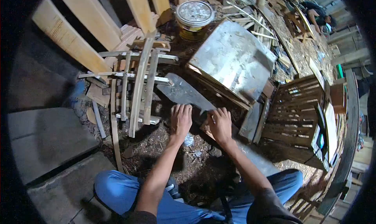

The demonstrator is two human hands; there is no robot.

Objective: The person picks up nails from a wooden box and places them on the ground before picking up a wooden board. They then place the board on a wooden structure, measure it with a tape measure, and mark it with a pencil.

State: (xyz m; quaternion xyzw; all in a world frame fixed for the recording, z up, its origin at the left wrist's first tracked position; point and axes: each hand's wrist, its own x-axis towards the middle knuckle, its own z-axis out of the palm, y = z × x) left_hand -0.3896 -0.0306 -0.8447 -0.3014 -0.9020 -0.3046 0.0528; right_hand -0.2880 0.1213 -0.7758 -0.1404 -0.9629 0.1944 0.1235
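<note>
The left hand (180, 120) and right hand (220, 124) are partly curled at the near edge of a flat grey piece (186, 91), perhaps to steady it; whether they grip it is unclear. Beyond, wooden strips (141, 83) lie crosswise, seemingly propped off the littered ground (147, 143).

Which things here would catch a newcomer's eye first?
Probably the pale, scuffed panel catching the light above centre, with a spattered lidded bucket just up and left of it. Next, the slatted wooden crate on the picture's right. Then the left hand and right hand, at the dark board mid-picture.
</note>
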